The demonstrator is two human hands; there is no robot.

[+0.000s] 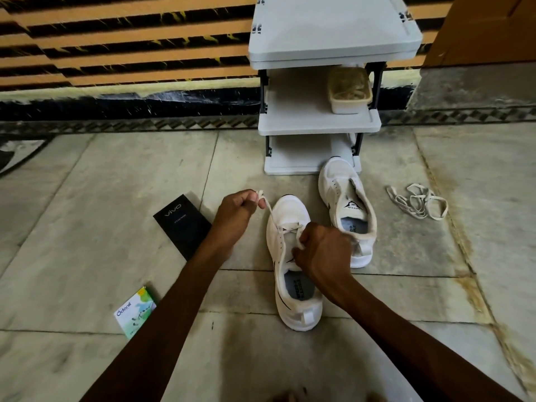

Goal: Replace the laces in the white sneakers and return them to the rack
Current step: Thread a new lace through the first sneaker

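Left hand (pixel 237 211) pinches end of flat cream lace (pixel 274 220), holds it tight at 11 o'clock of near white sneaker (pixel 291 210). Right hand (pixel 322 250) grips other part of lace over sneaker top, fingers curled. Sneaker sits on grey stone floor (pixel 116 184), toe to 12 o'clock. Second white sneaker (pixel 345 204) at 1 o'clock, toe by grey plastic shoe rack (pixel 316 124). Loose cream lace heap (pixel 417 201) at 2 o'clock. Flat black box (pixel 182 224) at 9 o'clock. Small green-white packet (pixel 135 313) at 8 o'clock.
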